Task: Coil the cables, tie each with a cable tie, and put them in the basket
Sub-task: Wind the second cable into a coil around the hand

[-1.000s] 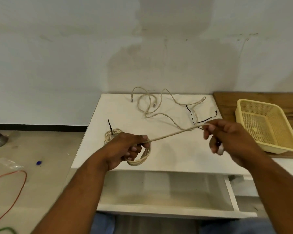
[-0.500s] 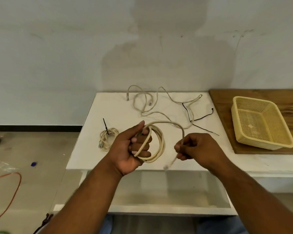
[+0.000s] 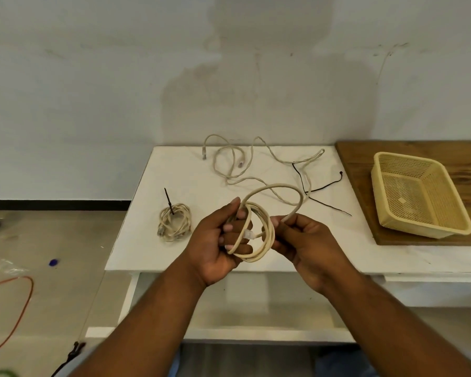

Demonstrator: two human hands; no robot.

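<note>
My left hand (image 3: 218,240) holds a beige cable coil (image 3: 265,238) above the white table's (image 3: 174,254) front edge, fingers curled through its loops. My right hand (image 3: 302,240) pinches the cable's last stretch, which arcs up over the coil; the clear plug hangs inside the loops. A tied coil (image 3: 174,223) with a black cable tie lies on the table to the left. A loose beige cable (image 3: 237,164) sprawls at the back. Two black cable ties (image 3: 321,189) lie right of centre. The yellow basket (image 3: 419,194) stands empty on a wooden board.
The wooden board (image 3: 365,164) covers the table's right end. An open drawer (image 3: 256,308) sticks out below the table's front edge. On the floor at left lie an orange wire (image 3: 19,303), a blue cap (image 3: 53,262) and clear plastic.
My right hand has swung in from the right to the coil, laying the taut cable end into another loop. My left hand has turned palm up with the coil.
</note>
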